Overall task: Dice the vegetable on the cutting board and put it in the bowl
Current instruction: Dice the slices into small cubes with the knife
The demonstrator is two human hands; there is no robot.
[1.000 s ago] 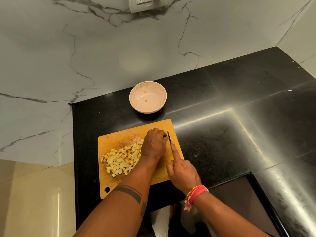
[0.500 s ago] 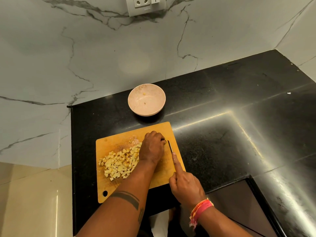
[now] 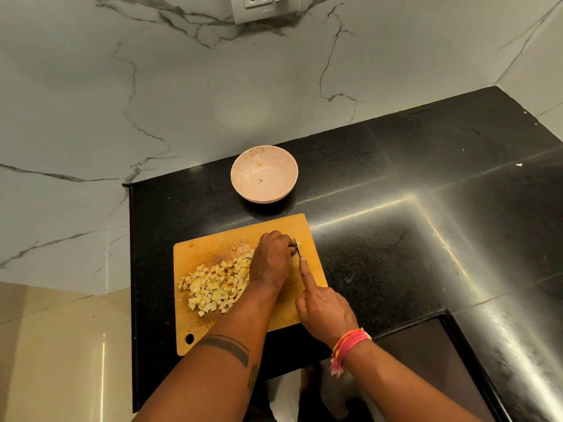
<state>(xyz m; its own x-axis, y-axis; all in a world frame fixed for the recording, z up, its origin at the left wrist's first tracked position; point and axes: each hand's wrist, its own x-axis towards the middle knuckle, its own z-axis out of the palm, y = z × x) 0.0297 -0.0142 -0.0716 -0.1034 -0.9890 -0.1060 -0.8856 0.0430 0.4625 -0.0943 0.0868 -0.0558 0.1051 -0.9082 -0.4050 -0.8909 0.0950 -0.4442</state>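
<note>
Barely shifted, left hand (image 3: 272, 260) stays curled over something hidden, right hand (image 3: 323, 309) gripping knife (image 3: 298, 248) on black counter (image 3: 380, 239).

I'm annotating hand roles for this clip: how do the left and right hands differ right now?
The left hand lies curled, knuckles up, over the uncut piece beside the diced pile; the right hand grips the knife. The left fingers are tucked; the right forefinger stretches along the blade's spine. Only the right wrist wears a thread band. Both work over the cutting board.
</note>
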